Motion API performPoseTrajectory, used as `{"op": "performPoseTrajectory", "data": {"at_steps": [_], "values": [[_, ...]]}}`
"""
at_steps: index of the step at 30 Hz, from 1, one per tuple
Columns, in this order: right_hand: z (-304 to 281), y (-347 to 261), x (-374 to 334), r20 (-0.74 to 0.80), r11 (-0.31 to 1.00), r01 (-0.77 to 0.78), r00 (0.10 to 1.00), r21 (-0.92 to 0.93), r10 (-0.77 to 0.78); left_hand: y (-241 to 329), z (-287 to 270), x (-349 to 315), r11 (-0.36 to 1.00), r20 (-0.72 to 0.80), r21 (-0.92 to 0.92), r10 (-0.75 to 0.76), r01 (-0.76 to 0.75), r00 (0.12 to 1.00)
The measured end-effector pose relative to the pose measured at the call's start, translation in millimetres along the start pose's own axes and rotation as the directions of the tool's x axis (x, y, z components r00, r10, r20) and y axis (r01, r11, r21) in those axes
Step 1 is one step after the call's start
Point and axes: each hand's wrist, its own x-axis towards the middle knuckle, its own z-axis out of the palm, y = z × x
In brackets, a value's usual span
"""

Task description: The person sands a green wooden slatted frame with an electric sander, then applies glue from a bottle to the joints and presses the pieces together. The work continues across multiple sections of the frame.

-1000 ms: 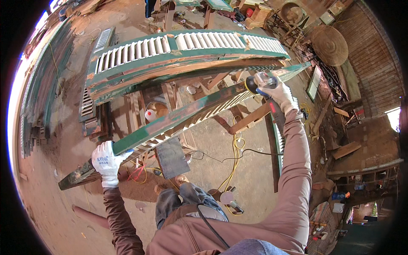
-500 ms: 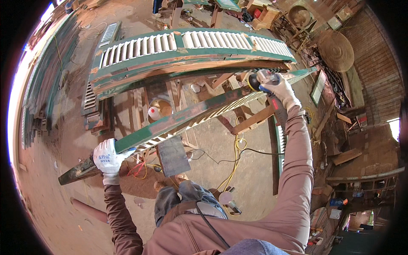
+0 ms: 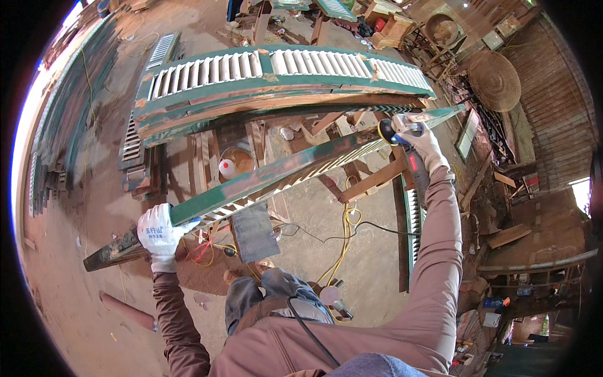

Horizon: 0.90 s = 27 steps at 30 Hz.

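A long louvered shutter [image 3: 276, 173] stands on its edge, slanting from near left to far right. Its upper edge is part green paint, part bare reddish wood. My gloved left hand [image 3: 158, 234] is wrapped round its near left end. In my gloved right hand [image 3: 429, 148] is an angle grinder [image 3: 414, 166] with a round disc, held at the shutter's edge toward the far end. Whether the disc is spinning I cannot make out. A black cord [image 3: 383, 225] runs from the tool toward my body.
Beyond the shutter lies a stack of green shutters [image 3: 207, 100] with white slats. More boards [image 3: 69, 125] are piled at the left. A white bottle with a red cap [image 3: 227, 168], wooden supports [image 3: 374, 181] and a yellow cord [image 3: 345, 245] are below. A round woven basket [image 3: 495, 80] leans at right.
My right hand and the grinder have shifted a little to the right along the shutter's edge. The left hand keeps its grip in nearly the same place.
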Motion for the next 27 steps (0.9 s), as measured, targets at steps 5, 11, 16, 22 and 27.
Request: {"op": "performPoseTrajectory", "data": {"at_steps": [5, 11, 16, 22, 27], "values": [[20, -101, -51, 0.077, 0.962, 0.054, 0.996, -0.267, -0.034, -3, -1, -4, 1.000, -0.026, 0.018, 0.007, -0.006, 1.000], [11, -48, -16, 0.047, 0.996, 0.013, 0.999, -0.089, -0.008, 0, 0, 0, 0.999, -0.061, 0.029, 0.025, -0.023, 0.998], [4, -5, -22, -0.067, 0.991, 0.096, 0.994, 0.095, -0.090, 5, 1, 3, 1.000, -0.028, -0.007, 0.010, -0.010, 1.000], [27, -51, -80, 0.057, 0.995, 0.096, 0.994, -0.018, -0.095, 2, -1, -1, 1.000, -0.038, 0.020, 0.004, -0.003, 0.999], [26, -33, -73, 0.031, 0.994, 0.105, 0.994, 0.013, -0.105, -4, 2, -5, 0.999, -0.080, 0.033, 0.035, -0.032, 0.996]]}}
